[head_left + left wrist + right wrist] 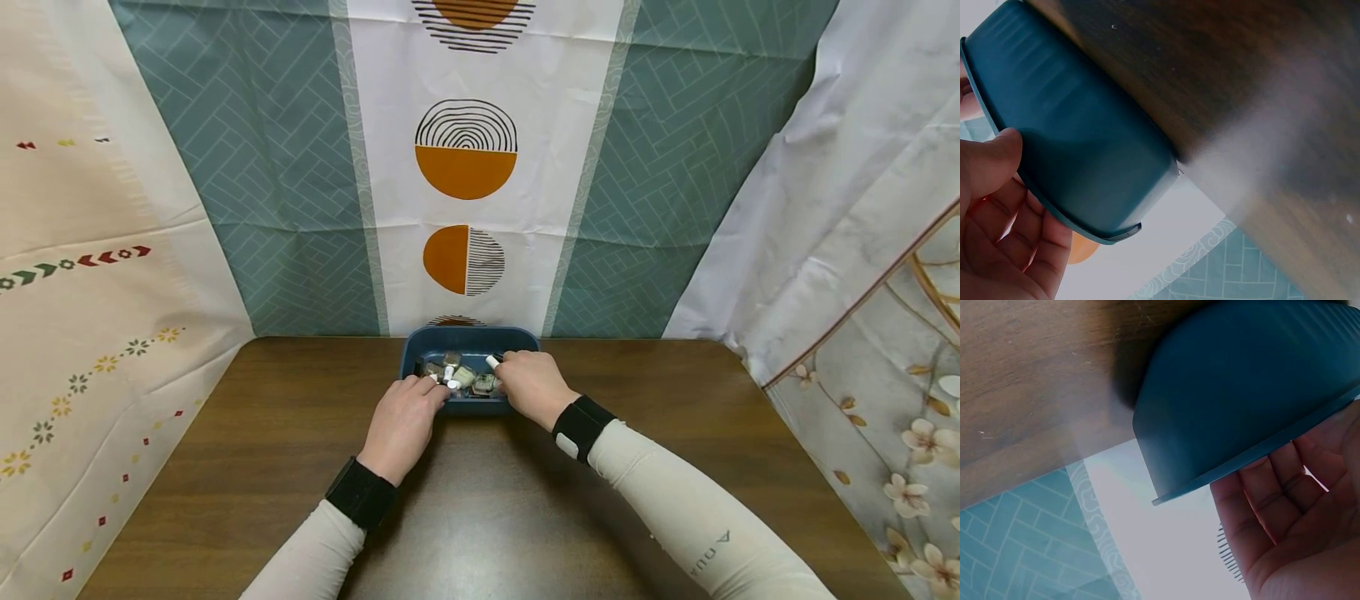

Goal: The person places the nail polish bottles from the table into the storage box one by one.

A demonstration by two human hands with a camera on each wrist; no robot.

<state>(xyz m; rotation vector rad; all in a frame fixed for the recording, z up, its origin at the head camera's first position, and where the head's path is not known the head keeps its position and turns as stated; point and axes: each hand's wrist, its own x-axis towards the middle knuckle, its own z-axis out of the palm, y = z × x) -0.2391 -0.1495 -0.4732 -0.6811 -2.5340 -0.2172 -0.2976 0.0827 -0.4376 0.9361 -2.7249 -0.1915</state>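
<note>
A dark blue plastic bin (472,407) stands near the back edge of the table, holding several small items. Among them are small white-capped containers (449,373) and a pale green packet (464,377). My left hand (401,425) reaches over the near-left rim, its thumb (1004,153) right at the rim in the left wrist view. The bin wall hides its other fingertips, so I cannot tell what they hold. At the right rim, my right hand (536,385) pinches a small white cylindrical item (492,361). Its fingers (1266,494) pass behind the rim in the right wrist view.
The brown wooden table (465,517) extends in front of the bin and to both sides. A patterned curtain (300,167) hangs just behind the table's back edge. More printed cloth (90,333) hangs along the left side, and a floral sheet (862,400) along the right.
</note>
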